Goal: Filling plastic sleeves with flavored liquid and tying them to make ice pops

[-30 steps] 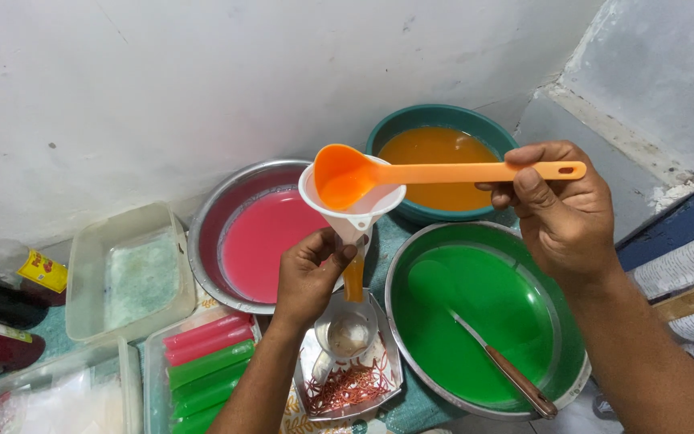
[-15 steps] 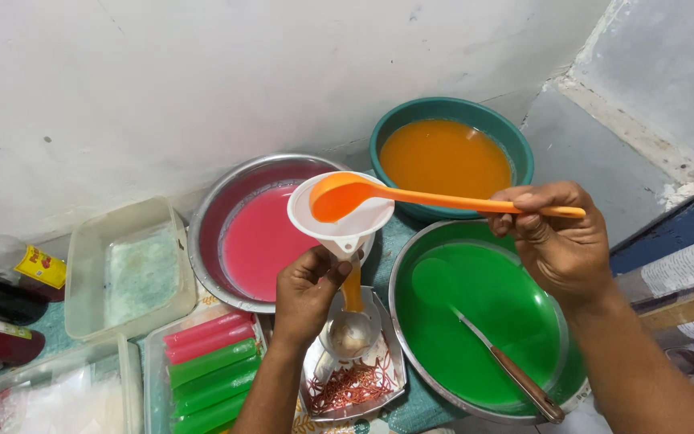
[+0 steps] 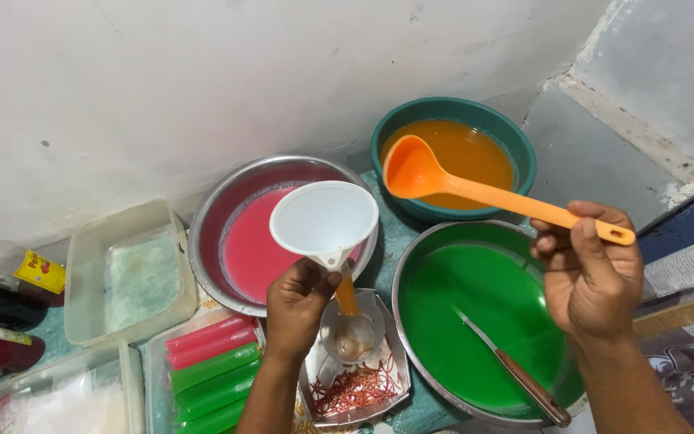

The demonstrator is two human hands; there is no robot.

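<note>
My left hand (image 3: pixel 296 306) grips the neck of a white funnel (image 3: pixel 324 220), whose spout sits in a thin bag part-filled with orange liquid (image 3: pixel 347 298). The bag hangs over a small tray (image 3: pixel 379 321) holding a clear cup and red rubber bands. My right hand (image 3: pixel 586 275) holds an orange ladle (image 3: pixel 443 182) by its handle. The ladle's bowl hovers above the rim of a teal bowl of orange liquid (image 3: pixel 453 148), to the right of the funnel.
A steel bowl of pink liquid (image 3: pixel 252 233) lies behind the funnel. A steel bowl of green liquid (image 3: pixel 479 309) holds a knife (image 3: pixel 512 374). A tray of pink and green filled tubes (image 3: pixel 206 366), plastic containers (image 3: pixel 126 269) and bottles (image 3: pixel 2 273) stand at left.
The ladle has moved right, from over the funnel to over the teal bowl. The funnel, which held orange liquid, now looks drained.
</note>
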